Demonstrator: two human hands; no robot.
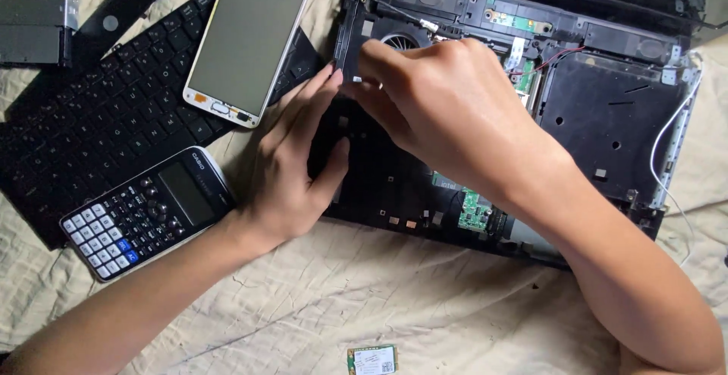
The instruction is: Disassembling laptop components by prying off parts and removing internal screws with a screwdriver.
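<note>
1. An opened laptop base [607,117], black and stripped of its cover, is seen lying on a crumpled beige cloth [341,291]; it fills the upper right of the view, from about twelve o'clock round to four o'clock.
2. The left edge of the base is braced by the left hand [292,170], which is laid open and flat, thumb pressed against the black casing and fingers stretched up along its side. Nothing is gripped by it.
3. The right hand [447,109] is held over the base near the round fan [400,41], its fingers pinched together at the casing's left edge. Whether a small part is pinched between them cannot be told, since the fingertips are hidden.
4. A green circuit board [475,210] is seen inside the base, at five o'clock from the right hand, just beside the wrist.
5. A white cable [667,140] is run along the right edge of the base, at three o'clock.
6. A white phone [246,41] with a grey screen is laid face up at eleven o'clock, resting on a black keyboard [98,125].
7. A dark calculator [148,212] is placed at nine o'clock, just beside the left wrist and overlapping the keyboard.
8. A small green card [372,360] with a white label is left on the cloth at six o'clock, well apart from both hands.
</note>
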